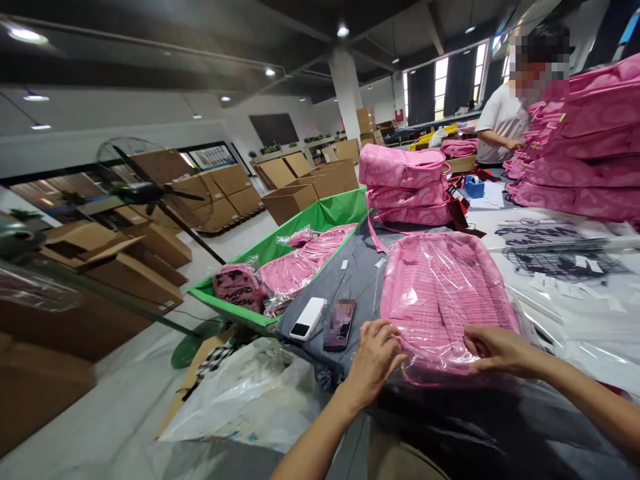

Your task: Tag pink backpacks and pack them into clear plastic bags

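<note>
Head view: a pink backpack (pixel 450 287) lies flat on the grey-covered worktop (pixel 327 288) right in front of me, ribbed mesh panel up, inside a clear plastic bag (pixel 440 360). My right hand (pixel 493 350) is at its near edge, thumb and bent fingers seemingly pinching the film. My left hand (pixel 377 360) is at the near left corner, fingers curled, thumb apart; cannot tell whether film is caught between them. Step in hand, as I judge it: working the film at the near end, drawing or smoothing, can't say which. Next move, I reckon, calls for both hands handling it evenly and lightly, since thin film could slip, crease or tear; a pink band (pixel 420 383) bows out along the near edge and may want minding. White phone (pixel 307 319) and dark phone (pixel 340 325) lie to the left, apart from the film. Beyond the backpack, a stack of pink backpacks (pixel 407 187); left of the worktop, a green bin (pixel 333 208) with more bagged pink goods. Far right, a co-worker (pixel 503 120) in a white shirt stands by a taller pink pile (pixel 600 147).
</note>
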A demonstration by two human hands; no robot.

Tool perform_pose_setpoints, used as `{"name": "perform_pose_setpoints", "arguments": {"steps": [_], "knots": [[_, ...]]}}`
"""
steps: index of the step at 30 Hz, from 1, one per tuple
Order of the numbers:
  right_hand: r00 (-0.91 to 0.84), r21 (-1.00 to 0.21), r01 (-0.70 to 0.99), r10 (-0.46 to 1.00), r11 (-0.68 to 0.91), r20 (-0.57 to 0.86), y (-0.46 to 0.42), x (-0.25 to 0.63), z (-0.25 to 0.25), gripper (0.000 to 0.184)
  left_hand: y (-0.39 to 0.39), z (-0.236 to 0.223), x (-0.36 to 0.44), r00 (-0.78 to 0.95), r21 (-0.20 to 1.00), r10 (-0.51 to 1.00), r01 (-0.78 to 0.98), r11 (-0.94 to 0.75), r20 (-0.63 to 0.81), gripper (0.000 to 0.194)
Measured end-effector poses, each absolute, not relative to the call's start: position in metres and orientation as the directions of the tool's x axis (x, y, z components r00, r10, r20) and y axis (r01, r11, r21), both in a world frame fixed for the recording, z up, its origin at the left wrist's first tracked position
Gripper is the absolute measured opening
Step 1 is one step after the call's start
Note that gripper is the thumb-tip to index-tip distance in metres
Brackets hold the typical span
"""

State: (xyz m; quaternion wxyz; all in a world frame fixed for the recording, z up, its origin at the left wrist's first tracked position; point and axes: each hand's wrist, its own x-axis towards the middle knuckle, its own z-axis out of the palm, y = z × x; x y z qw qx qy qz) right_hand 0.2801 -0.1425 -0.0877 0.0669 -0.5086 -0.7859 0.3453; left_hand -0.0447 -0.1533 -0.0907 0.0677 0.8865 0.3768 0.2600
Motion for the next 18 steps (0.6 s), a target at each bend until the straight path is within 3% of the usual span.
{"name": "perform_pose_setpoints", "arguments": {"steps": [6,10,12,14,16,18], "knots": [[-0.451,-0.615,0.748,0.871,0.249,-0.197,-0.145,0.278,-0.092,0.057,-0.135,-0.1,-0.051,0.565,0.345,0.75,0.666,-0.661,0.344,0.007],[-0.375,-0.696,0.644,0.924,0.317,0.074,-0.173,0.278,-0.084,0.046,-0.121,-0.104,-0.043,0.579,0.329,0.754,0.679,-0.657,0.311,0.011],[-0.159,-0.763,0.579,0.958,0.288,0.24,-0.202,0.287,-0.081,0.042,-0.117,-0.104,-0.044,0.593,0.338,0.739,0.657,-0.674,0.321,0.014],[0.214,-0.818,0.554,0.924,0.153,0.318,-0.239,0.306,-0.082,0.041,-0.115,-0.104,-0.047,0.616,0.351,0.714,0.622,-0.7,0.333,0.018],[0.583,-0.843,0.534,0.748,-0.059,0.317,-0.28,0.335,-0.084,0.044,-0.113,-0.105,-0.053,0.637,0.362,0.681,0.577,-0.732,0.362,0.024],[0.815,-0.838,0.475,0.494,-0.268,0.304,-0.324,0.369,-0.086,0.046,-0.107,-0.112,-0.061,0.635,0.367,0.641,0.525,-0.768,0.431,0.026]]}}
